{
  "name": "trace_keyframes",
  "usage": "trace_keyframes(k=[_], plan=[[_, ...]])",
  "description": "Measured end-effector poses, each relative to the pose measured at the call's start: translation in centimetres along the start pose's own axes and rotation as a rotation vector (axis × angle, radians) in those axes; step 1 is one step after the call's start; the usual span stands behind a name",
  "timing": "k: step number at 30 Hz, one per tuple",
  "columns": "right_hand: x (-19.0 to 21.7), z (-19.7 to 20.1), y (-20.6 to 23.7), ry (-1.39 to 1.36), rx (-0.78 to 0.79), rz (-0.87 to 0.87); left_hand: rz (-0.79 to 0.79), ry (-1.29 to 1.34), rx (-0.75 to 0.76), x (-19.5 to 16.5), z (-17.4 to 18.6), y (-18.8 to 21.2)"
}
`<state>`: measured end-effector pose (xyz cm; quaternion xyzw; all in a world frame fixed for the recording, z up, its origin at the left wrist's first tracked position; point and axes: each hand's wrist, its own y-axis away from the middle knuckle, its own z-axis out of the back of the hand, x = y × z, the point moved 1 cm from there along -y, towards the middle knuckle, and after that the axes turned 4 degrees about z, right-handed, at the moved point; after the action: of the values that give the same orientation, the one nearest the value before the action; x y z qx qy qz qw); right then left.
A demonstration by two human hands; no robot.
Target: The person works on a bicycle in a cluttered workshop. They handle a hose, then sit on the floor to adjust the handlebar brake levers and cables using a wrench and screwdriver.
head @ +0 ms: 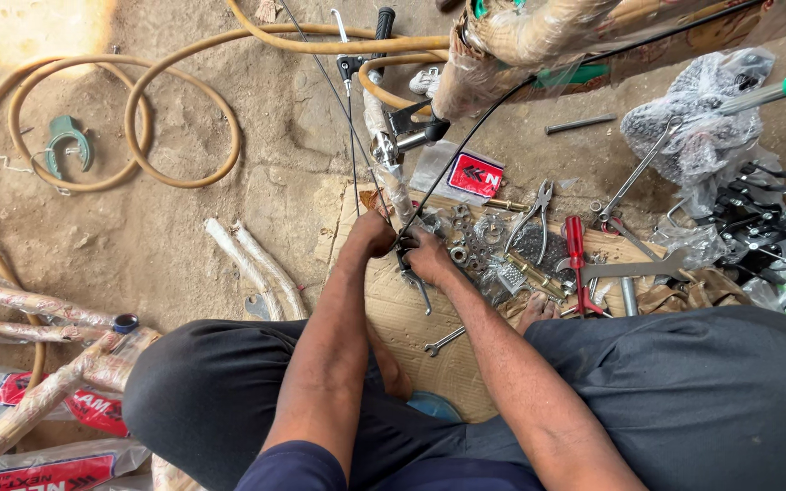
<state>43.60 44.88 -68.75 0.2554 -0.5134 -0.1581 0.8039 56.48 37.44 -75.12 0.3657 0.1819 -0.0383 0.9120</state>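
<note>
Frame centre: left hand (373,232) and right hand (429,255) close together, both pinched on black cable (466,145) where it meets the cardboard (411,314). Spanner (444,341) just below hands. Pliers (535,214), red screwdriver (576,255) to the right. Hose (138,136) upper left

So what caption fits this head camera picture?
Both hands, left hand and right hand, grip thin black cable above scattered metal tools.

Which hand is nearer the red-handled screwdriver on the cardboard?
Right. The right hand lies just left of the red-handled screwdriver; the left hand sits farther left, beyond the right hand.
</note>
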Motion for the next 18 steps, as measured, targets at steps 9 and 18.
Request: trace_keyframes(k=[9, 18], plan=[[1.6, 0.6, 0.8, 0.022, 0.033, -0.007, 0.271, 1.343, -0.215, -1.2, 4.6, -1.4], [0.8, 2.2, 1.2, -0.023, -0.63, 0.274, 0.089, 1.389, -0.59, -2.2, 3.0, 0.7]])
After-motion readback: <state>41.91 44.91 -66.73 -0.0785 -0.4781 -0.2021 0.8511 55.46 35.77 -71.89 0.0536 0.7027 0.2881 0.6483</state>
